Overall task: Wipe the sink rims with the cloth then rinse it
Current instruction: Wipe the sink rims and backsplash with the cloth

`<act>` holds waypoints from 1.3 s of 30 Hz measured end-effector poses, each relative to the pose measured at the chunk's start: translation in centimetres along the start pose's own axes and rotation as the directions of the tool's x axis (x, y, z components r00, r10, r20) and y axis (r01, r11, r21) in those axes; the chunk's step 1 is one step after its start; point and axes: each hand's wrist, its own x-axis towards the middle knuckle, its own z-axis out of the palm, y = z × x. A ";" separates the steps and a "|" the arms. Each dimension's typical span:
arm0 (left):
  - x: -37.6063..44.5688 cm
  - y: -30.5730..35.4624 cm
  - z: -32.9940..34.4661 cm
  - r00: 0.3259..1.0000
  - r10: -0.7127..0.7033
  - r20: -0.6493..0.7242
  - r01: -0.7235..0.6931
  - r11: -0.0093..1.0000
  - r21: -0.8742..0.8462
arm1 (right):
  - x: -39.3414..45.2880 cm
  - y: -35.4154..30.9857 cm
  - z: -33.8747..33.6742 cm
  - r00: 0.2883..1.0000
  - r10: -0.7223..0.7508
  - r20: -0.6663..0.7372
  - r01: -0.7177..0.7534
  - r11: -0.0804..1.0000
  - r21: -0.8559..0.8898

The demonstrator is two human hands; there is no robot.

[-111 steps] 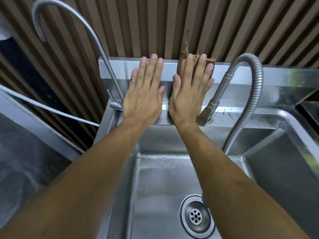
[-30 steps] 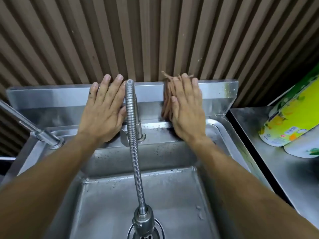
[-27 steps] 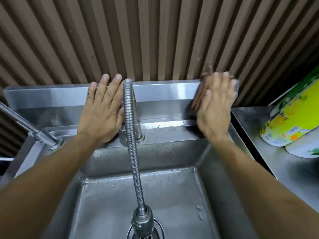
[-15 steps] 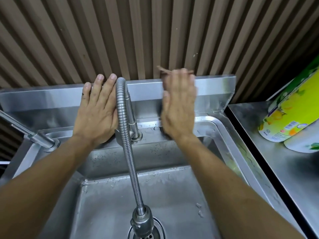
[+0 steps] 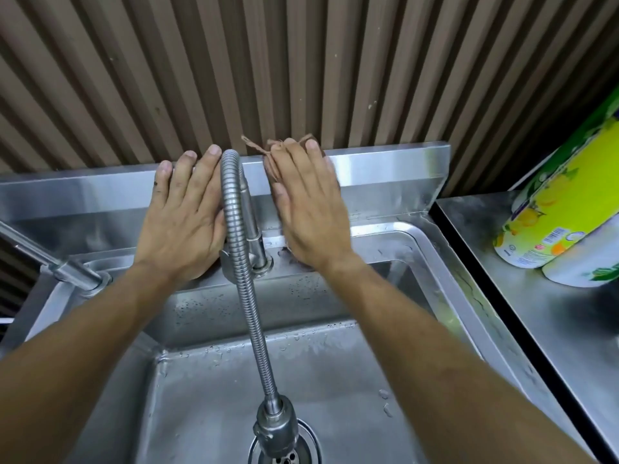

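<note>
- The right hand (image 5: pixel 310 212), fingers straight, presses a brown, frayed cloth (image 5: pixel 271 155) flat against the sink (image 5: pixel 395 172) backsplash.
- The left hand (image 5: pixel 182 216) lies flat and open beside it, across the faucet hose (image 5: pixel 241 249).

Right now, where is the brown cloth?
In the head view, the cloth is pressed flat under the right hand against the sink's back splash, just right of the flexible faucet hose.

Behind everything stands a wall of brown vertical slats (image 5: pixel 301 68), with light and dark ribs by turns. At the right edge a steel counter (image 5: pixel 552 329) shines dull under the light, with faint reflections on its surface.
</note>
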 end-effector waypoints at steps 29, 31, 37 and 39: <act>-0.3 0.2 -0.4 1.000 0.011 -0.009 -0.011 1.000 -0.009 | 5.1 2.8 -3.2 0.113 0.986 -0.119 -0.604 0.163 0.780; -0.3 0.1 -0.3 1.000 0.015 -0.017 -0.015 1.000 -0.011 | 5.0 -1.5 -1.9 0.149 0.989 -0.025 -0.615 0.112 0.781; -0.6 -1.7 0.3 0.997 0.070 0.028 -0.070 0.998 -0.007 | -1.5 -0.1 1.0 0.968 0.244 -0.064 -0.239 0.968 0.075; -0.9 -2.4 0.5 0.993 0.113 0.034 -0.113 0.993 0.015 | -1.6 3.1 -0.3 1.000 -0.013 -0.007 0.012 0.995 -0.096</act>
